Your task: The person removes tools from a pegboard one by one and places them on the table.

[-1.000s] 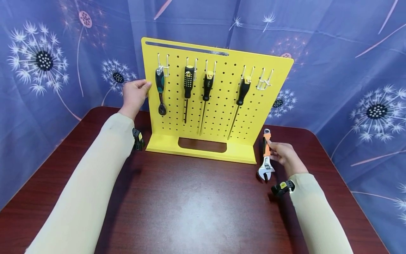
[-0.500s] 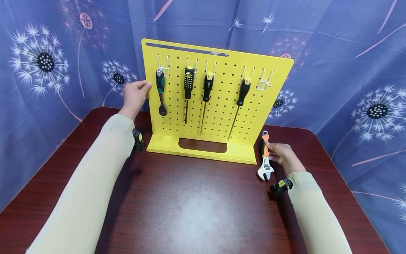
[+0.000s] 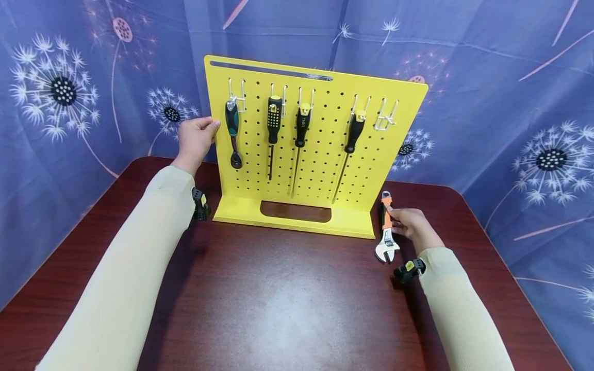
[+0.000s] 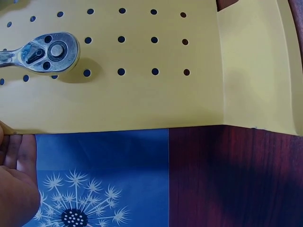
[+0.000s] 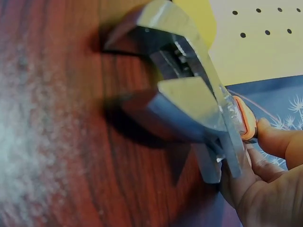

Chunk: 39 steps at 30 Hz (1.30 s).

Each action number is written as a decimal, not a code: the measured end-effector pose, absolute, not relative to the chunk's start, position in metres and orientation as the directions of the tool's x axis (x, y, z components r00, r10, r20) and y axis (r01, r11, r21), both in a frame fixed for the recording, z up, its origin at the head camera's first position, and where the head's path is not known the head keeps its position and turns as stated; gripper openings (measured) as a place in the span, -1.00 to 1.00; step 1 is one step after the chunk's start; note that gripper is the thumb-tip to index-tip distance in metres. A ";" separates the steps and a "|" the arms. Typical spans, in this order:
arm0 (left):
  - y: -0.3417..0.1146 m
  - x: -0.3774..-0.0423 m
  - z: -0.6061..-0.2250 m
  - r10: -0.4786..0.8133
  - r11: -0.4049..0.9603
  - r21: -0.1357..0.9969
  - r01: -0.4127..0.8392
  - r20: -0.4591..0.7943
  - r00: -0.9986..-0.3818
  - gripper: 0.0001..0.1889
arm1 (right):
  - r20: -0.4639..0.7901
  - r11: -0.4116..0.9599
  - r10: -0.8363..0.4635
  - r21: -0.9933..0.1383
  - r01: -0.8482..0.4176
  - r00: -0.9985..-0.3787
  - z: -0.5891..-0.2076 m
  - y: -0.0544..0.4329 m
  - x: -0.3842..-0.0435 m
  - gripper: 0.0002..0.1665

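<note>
A yellow pegboard stands upright at the back of the table. My left hand pinches its left edge between thumb and fingers, beside a hanging ratchet wrench. To the right of the board, my right hand grips an adjustable wrench by its orange and black handle. The wrench's head points toward me, low over the table. Its open jaws fill much of the right wrist view, and the thumb presses the handle there. In the left wrist view the ratchet's round head hangs near the board's edge.
A black-and-yellow screwdriver and two more, the middle screwdriver and the right screwdriver, hang from hooks. An unoccupied white double hook sits at the board's upper right. Behind the dark red table hangs a blue curtain.
My right hand and the adjustable wrench have shifted slightly left, and the wrench's handle end has dipped a little. My left hand keeps its hold on the board's edge.
</note>
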<state>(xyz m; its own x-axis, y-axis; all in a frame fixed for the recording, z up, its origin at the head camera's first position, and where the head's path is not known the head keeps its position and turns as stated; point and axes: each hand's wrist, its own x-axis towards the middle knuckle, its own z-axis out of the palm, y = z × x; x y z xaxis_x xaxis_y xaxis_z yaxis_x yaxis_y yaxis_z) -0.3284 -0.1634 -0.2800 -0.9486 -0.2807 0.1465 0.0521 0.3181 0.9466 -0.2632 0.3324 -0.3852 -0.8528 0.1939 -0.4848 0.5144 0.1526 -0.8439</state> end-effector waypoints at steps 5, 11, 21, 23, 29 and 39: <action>-0.165 -0.329 -0.280 -0.279 0.315 0.948 0.053 0.146 -0.949 -0.64 | -0.497 0.169 0.213 -0.829 0.533 -0.841 -0.384 0.332 -0.264 -0.55; -0.163 -0.330 -0.280 -0.282 0.304 0.951 0.051 0.141 -0.949 -0.65 | -0.498 0.187 0.227 -0.821 0.539 -0.837 -0.384 0.332 -0.265 -0.58; -0.164 -0.329 -0.280 -0.278 0.286 0.956 0.068 0.151 -0.949 -0.65 | -0.476 0.215 0.264 -0.819 0.532 -0.839 -0.389 0.334 -0.266 -0.86; -0.164 -0.329 -0.280 -0.281 0.282 0.957 0.061 0.143 -0.949 -0.65 | -0.480 0.221 0.273 -0.812 0.540 -0.834 -0.393 0.337 -0.270 -0.82; -0.164 -0.328 -0.279 -0.288 0.286 0.957 0.042 0.128 -0.949 -0.64 | -0.447 0.233 0.328 -0.815 0.530 -0.832 -0.391 0.333 -0.268 -0.62; -0.163 -0.327 -0.279 -0.288 0.306 0.951 0.039 0.131 -0.949 -0.63 | -0.408 0.256 0.342 -0.827 0.501 -0.847 -0.384 0.327 -0.260 -0.59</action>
